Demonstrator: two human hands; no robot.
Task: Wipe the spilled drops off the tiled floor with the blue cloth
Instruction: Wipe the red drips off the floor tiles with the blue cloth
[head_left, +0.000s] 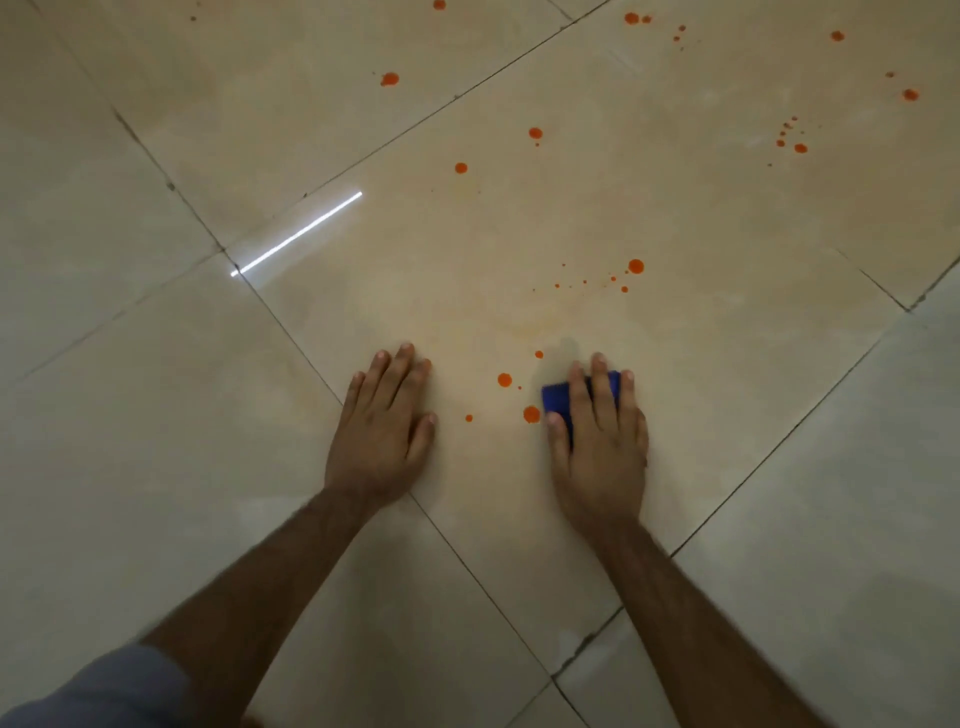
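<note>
My right hand (600, 436) presses flat on the folded blue cloth (556, 397), which shows only past the fingers and by the thumb. Orange drops lie just left of the cloth: one (531, 414) beside the thumb, one (504, 380) a little farther, a small one (538, 354) ahead. My left hand (384, 431) rests palm down on the beige tiled floor (441, 270), fingers spread, holding nothing. A cluster of drops (636, 266) lies ahead of the cloth, and several more are scattered toward the far right (800, 148) and far middle (389, 79).
Dark grout lines (291, 338) cross the floor diagonally around the big tile under my hands. A bright strip of reflected light (301, 234) shines on the tile at the left. A faint yellowish smear (524, 322) marks the tile ahead of my hands.
</note>
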